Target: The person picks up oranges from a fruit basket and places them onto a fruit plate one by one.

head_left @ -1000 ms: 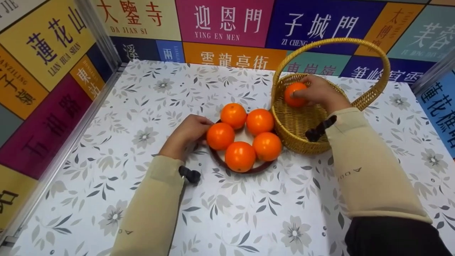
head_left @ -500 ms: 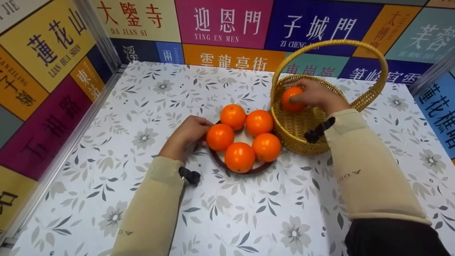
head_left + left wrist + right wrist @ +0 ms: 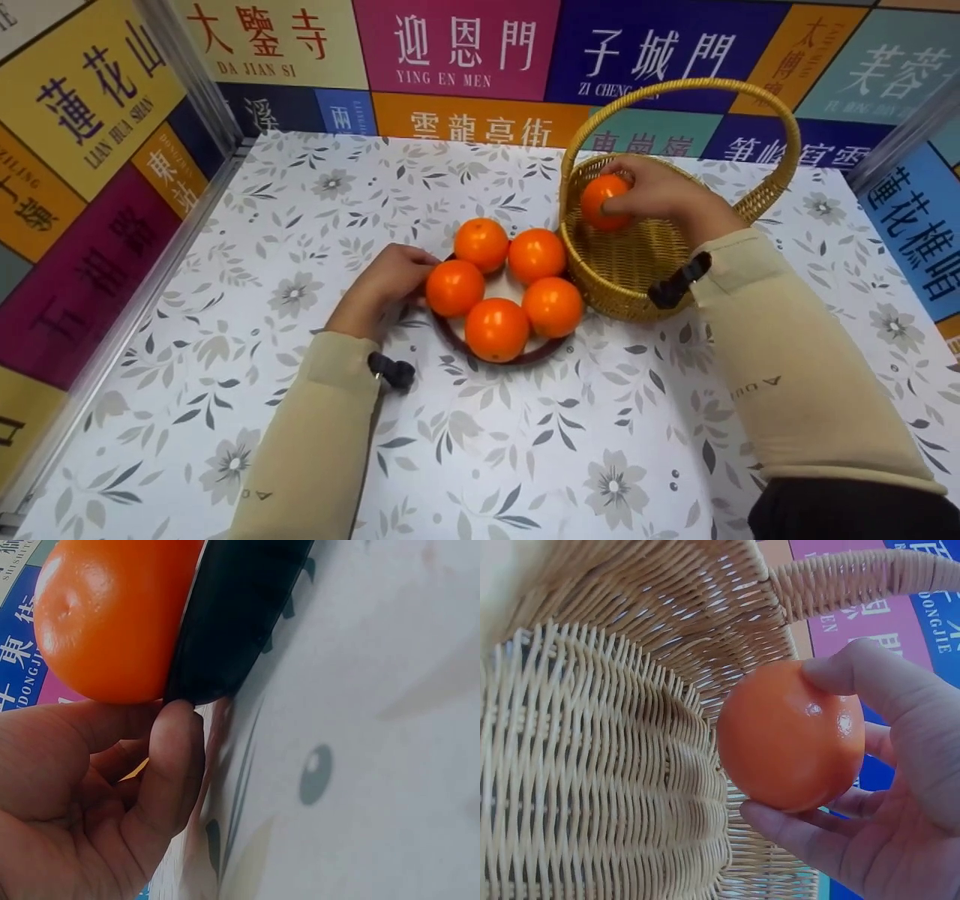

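Observation:
My right hand (image 3: 654, 196) grips an orange (image 3: 605, 202) inside the wicker basket (image 3: 622, 304). In the right wrist view the thumb lies on one side of the fruit and the fingers on the other, close to the woven wall. My left hand (image 3: 390, 281) pinches the rim of a dark round plate (image 3: 517, 361) at its left side. The left wrist view shows the thumb and fingertips at the plate's dark edge (image 3: 232, 607), just beneath an orange (image 3: 112, 619). Several oranges sit in a ring on the plate, among them a front orange (image 3: 496, 330).
The basket's tall arched handle (image 3: 682, 84) rises over its opening. Right beside the plate stands the basket. A floral cloth (image 3: 480, 442) covers the table, and printed panels (image 3: 457, 45) wall it in at the back and both sides.
The whole head view has shifted slightly left. My right hand still holds the orange in the basket, having lowered it a little. My left hand stays at the plate's rim.

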The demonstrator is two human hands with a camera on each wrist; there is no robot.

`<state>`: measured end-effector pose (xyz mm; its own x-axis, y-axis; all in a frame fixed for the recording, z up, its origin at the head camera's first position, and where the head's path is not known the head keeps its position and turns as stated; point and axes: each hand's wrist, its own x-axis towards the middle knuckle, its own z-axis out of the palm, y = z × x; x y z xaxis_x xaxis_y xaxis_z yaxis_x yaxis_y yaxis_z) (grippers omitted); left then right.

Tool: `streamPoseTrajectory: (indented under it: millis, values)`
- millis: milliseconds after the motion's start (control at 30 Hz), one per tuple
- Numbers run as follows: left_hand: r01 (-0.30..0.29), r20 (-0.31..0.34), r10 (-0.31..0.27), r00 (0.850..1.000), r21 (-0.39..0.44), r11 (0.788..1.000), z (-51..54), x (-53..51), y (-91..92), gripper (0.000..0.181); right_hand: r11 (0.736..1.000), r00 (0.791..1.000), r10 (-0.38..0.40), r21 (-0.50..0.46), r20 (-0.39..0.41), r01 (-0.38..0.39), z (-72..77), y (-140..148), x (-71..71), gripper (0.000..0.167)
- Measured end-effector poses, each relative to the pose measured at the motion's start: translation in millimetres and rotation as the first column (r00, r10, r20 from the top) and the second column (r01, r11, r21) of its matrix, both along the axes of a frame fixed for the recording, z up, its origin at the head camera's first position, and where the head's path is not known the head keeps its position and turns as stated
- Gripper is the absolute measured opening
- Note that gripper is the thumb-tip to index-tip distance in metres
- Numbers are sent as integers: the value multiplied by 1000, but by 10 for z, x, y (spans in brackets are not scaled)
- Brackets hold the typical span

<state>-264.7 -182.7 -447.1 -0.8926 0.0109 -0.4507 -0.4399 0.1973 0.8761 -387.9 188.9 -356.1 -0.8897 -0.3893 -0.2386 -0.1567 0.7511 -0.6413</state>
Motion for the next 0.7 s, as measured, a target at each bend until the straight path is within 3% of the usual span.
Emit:
streamPoseTrajectory:
  millis: [100,233,467,700]
  values:
    - [-2,-4,2,1000,22,1000,6,15,1,18,1000,1000,5,-12,-16,-5,47,24,77,58]
    - [16,-17,-16,1000,-12,1000,27,22,1,17,998,1000,-3,-58,-24,1,96,47,216,65]
    - [15,-11,-15,1000,-5,1000,48,30,-12,19,996,987,32,-72,-158,-43,131,48,434,65]
    - [50,-51,-54,997,-60,997,14,5,-4,21,982,992,-13,-186,-127,-11,85,51,659,67]
